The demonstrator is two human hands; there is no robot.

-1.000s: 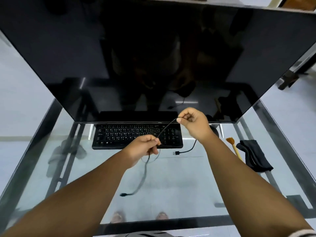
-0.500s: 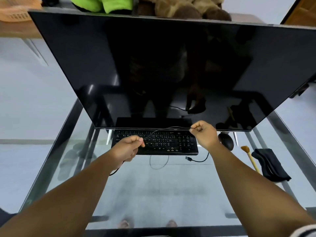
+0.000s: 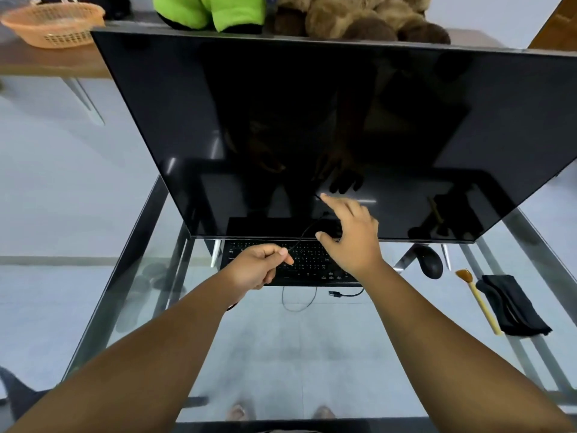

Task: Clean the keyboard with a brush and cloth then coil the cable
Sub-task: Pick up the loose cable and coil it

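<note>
A black keyboard [image 3: 312, 266] lies on the glass table [image 3: 281, 354] under the lower edge of a big dark monitor [image 3: 312, 135]. My left hand [image 3: 259, 267] hovers over the keyboard's left half and pinches its thin black cable [image 3: 301, 237] between thumb and forefinger. The cable arcs up and right to my right hand [image 3: 349, 237], whose fingers are spread in front of the screen. A short piece of cable shows at the index fingertip. The USB plug [image 3: 335, 294] and a slack loop lie just before the keyboard. The yellow-handled brush [image 3: 480, 303] and the black cloth [image 3: 512, 307] lie at the right.
A black mouse [image 3: 429, 262] sits right of the keyboard. Behind the monitor are a green plush toy [image 3: 212, 10], a brown plush toy [image 3: 359, 20] and an orange basket [image 3: 53, 23] on a wooden shelf. The floor and feet show through the glass.
My head has tilted up, so more of the monitor shows. My right hand let go its pinch, spread its fingers and rose before the screen. My left hand keeps its pinch on the cable.
</note>
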